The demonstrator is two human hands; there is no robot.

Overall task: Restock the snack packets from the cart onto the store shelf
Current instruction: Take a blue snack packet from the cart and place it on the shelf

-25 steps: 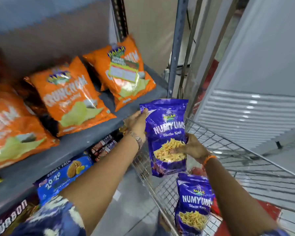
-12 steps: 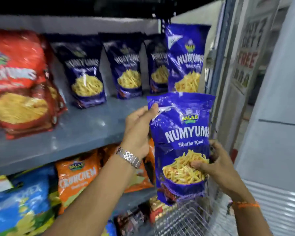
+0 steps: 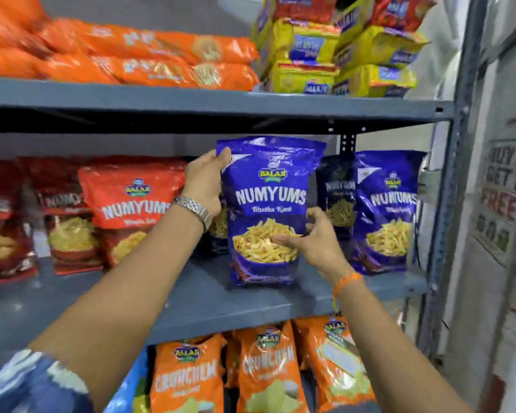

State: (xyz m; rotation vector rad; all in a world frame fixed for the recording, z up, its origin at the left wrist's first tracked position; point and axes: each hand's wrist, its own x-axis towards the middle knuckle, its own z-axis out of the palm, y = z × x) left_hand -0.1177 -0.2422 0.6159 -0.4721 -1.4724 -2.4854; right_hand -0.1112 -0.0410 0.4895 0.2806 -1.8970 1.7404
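Both hands hold the blue Numyums packet (image 3: 268, 210) upright on the middle shelf (image 3: 191, 296): the left hand (image 3: 204, 181) grips its upper left edge, the right hand (image 3: 313, 239) pinches its lower right side. This looks like the placing step. Next, I think, the hands must let go and check that it stands beside the other blue packet (image 3: 385, 213).

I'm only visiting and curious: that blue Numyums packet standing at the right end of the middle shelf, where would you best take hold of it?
Probably by its flat top seal, pinched from the front. The blue Numyums packet stands upright with its face outward; its lower half bulges with snacks, while the top edge is thin, and another packet crowds its left side.
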